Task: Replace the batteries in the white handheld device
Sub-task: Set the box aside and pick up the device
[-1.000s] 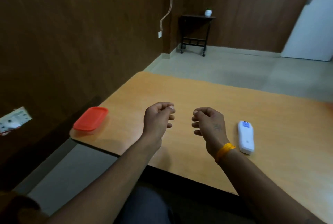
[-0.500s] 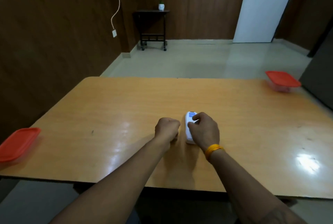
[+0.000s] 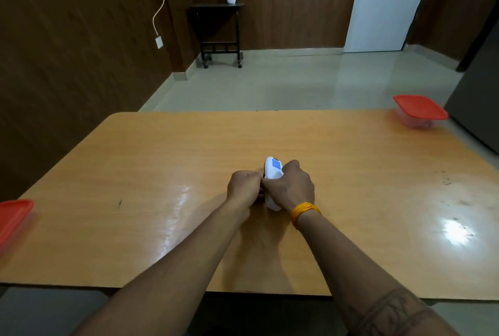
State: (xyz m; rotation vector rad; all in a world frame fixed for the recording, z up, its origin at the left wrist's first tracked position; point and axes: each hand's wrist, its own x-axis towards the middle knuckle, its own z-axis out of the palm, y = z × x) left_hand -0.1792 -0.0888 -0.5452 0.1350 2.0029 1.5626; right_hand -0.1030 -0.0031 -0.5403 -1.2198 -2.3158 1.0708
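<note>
The white device (image 3: 272, 173), long and slim with a blue screen at its 12 o'clock end, sits mid-table (image 3: 151, 173). The left hand (image 3: 244, 187), fingers curled, touches its side; the right hand (image 3: 293, 187) wraps round it.

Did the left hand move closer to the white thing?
Yes. The left hand slid right across the table and now touches the white device, which the right hand grips.
</note>
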